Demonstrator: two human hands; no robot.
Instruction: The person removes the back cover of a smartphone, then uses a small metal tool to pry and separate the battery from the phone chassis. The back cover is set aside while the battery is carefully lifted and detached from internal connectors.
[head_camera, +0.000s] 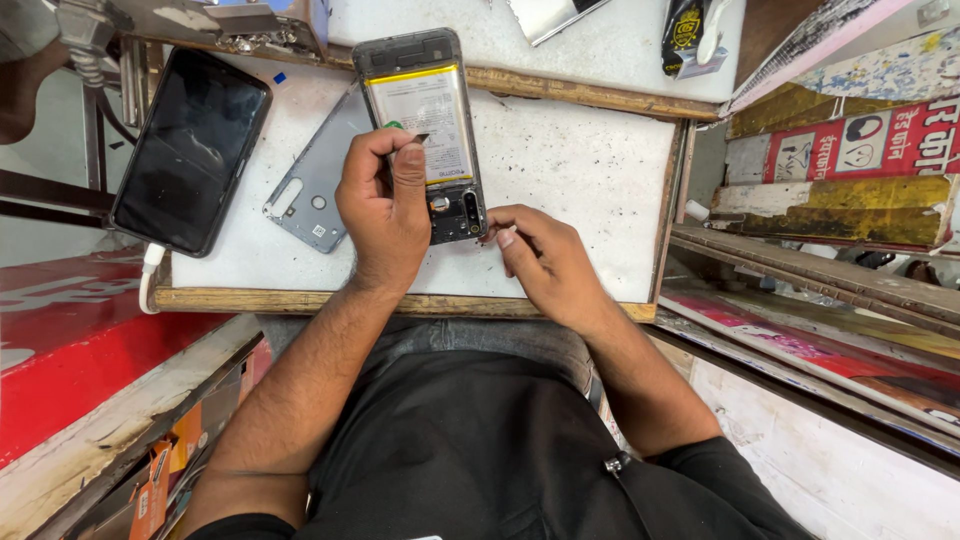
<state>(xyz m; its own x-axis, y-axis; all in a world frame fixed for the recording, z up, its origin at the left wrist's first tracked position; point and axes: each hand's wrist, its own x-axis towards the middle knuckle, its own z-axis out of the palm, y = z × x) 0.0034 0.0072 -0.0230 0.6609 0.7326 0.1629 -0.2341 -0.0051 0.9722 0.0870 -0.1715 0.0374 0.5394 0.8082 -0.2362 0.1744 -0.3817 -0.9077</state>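
An opened smartphone (425, 110) lies face down on the white work board (580, 180), its battery and dark camera end exposed. My left hand (385, 205) rests on the phone's left edge and pinches a small green-tipped tool against the battery. My right hand (540, 255) sits at the phone's lower right corner, fingertips pinched on something too small to make out. A grey back cover (305, 195) lies beside the phone, partly under my left hand.
A second black phone (190, 150) with a white cable lies on the board's left edge. The board has a wooden frame (260, 300). A red counter (70, 350) is at left, stacked boards and painted signs (850, 150) at right.
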